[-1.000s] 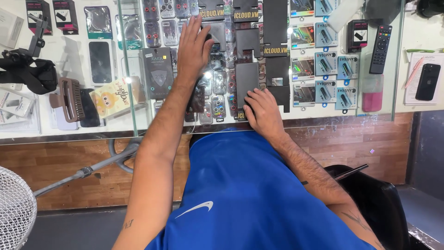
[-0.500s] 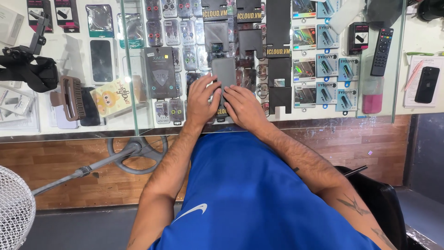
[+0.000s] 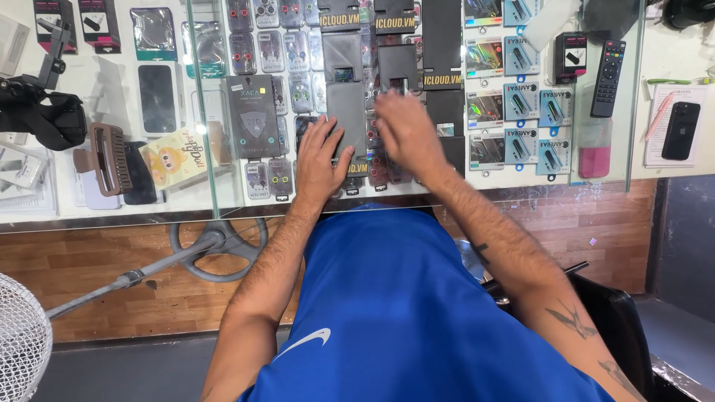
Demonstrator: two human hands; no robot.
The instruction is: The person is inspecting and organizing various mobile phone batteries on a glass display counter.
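I lean over a glass counter [image 3: 521, 186]. A flat dark grey rectangular slab [image 3: 347, 108] lies on the glass in front of me. My left hand [image 3: 319, 162] grips its lower left side, fingers along the edge and thumb across the bottom corner. Just to the right of the slab is my right hand [image 3: 406, 132], blurred, fingers spread and holding nothing. Under the glass lie several packaged phone accessories, among them a dark boxed one [image 3: 253, 115].
A black remote [image 3: 608, 68] and a black phone [image 3: 681, 131] on a paper sheet lie at the right. A brown hair clip [image 3: 110, 158] and a black camera bag [image 3: 46, 117] sit at the left. Below are a white fan [image 3: 21, 344], its round base [image 3: 217, 247] and a black chair [image 3: 620, 321].
My left hand pulled back from a far reach and took the grey slab. Both hands met on it, then my right hand lifted off to the right.
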